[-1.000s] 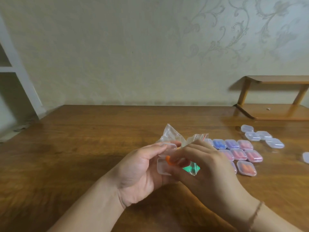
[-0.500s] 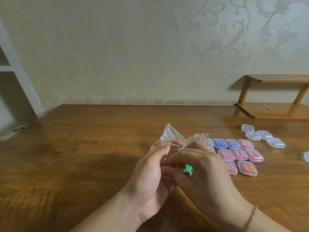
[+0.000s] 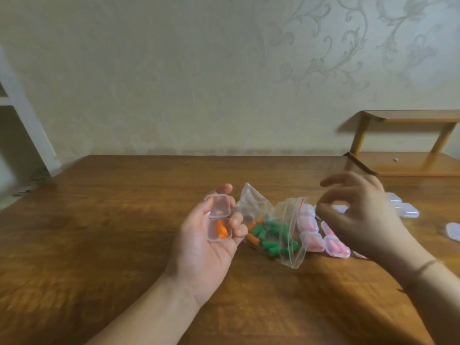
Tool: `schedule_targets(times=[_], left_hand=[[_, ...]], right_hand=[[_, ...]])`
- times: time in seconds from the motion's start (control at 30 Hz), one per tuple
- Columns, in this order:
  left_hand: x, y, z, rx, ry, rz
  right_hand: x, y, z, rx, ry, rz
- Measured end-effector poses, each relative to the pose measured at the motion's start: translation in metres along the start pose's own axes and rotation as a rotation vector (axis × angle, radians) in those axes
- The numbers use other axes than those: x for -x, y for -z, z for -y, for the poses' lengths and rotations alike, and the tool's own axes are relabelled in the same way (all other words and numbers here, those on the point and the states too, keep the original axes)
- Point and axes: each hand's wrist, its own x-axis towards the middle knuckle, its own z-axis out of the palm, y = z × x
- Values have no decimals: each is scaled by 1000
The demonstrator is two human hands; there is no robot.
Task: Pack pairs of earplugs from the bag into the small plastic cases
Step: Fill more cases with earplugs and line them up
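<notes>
We are well into the packing: several closed, filled cases (image 3: 312, 241) lie in rows on the table (image 3: 124, 220), and empty cases (image 3: 408, 210) wait beyond them. Our left hand (image 3: 206, 242) cradles an open case (image 3: 219, 221) with orange earplugs (image 3: 221, 229) inside, lid not yet shut. Our right hand (image 3: 358, 217) hovers loosely curled, holding nothing. The bag (image 3: 271, 230) beside us holds many green and orange plugs.

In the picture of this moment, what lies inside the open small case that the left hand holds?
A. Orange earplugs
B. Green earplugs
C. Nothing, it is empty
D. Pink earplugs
A. The open case rests in the left hand with its lid up, and orange earplugs lie in its lower half; the green ones are in the bag on the table.
</notes>
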Motion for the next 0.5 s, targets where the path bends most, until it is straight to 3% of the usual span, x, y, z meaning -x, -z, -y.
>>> schedule_targets(times=[0.07,0.27,0.5], left_hand=[[-3,3,-1,32,-14,-10],[-8,5,1,25,-3,-44],[-17,9,2,0,3,-129]], right_hand=[[1,-7,-2,127,48,189],[0,-35,14,291,184,439],[-11,-48,26,150,83,303]])
